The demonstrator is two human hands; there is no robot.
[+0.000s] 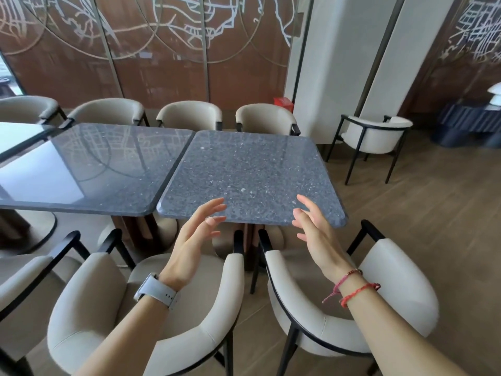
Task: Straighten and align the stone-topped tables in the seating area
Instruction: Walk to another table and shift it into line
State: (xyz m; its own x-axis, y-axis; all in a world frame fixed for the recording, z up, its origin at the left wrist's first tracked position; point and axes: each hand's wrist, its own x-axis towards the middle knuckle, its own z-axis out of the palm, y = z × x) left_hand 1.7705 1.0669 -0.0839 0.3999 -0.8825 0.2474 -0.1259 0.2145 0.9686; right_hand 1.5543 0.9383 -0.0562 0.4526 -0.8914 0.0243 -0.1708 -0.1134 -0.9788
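Two square tables with speckled grey stone tops stand side by side. The right table (252, 169) is turned slightly, so a narrow wedge-shaped gap opens toward its near left corner beside the left table (108, 164). My left hand (195, 234) hovers open, fingers spread, just in front of the right table's near edge. My right hand (311, 229) hovers open near the same edge, closer to the near right corner. Neither hand touches the stone. A third table top (16, 137) shows at the far left.
Two cream armchairs (89, 308) (393, 289) with black frames stand between me and the tables, below my arms. Several more cream chairs (189, 115) line the far side. Another chair (374, 137) stands by a white pillar (339, 63). The floor is wood.
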